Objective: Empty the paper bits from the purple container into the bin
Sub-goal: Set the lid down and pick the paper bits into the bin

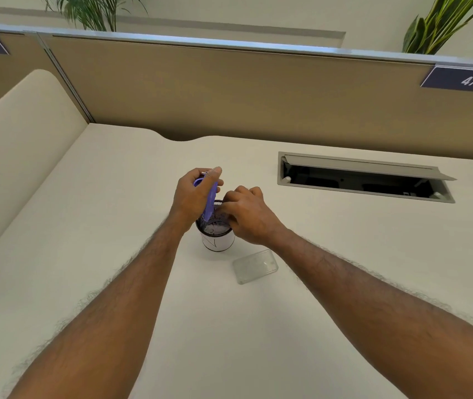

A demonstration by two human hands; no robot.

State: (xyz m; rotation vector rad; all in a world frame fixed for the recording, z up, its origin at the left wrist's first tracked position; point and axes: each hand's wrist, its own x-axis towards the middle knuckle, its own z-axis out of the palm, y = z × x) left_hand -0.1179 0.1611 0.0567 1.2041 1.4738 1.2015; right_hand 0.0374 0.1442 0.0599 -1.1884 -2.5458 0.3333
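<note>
My left hand [193, 194] grips the purple container [211, 201], which is tipped on its side over the small bin [218, 240]. The bin is a black mesh cup with white paper around its lower half, standing mid-desk. White paper bits [215, 227] lie inside it. My right hand [245, 213] rests at the bin's right rim, fingers curled toward the container's mouth; whether it pinches anything is hidden.
A clear plastic lid [255, 266] lies flat on the cream desk [344, 283] just right of the bin. An open cable hatch [365, 178] sits at the back right. A tan partition [229, 90] closes the desk's far side.
</note>
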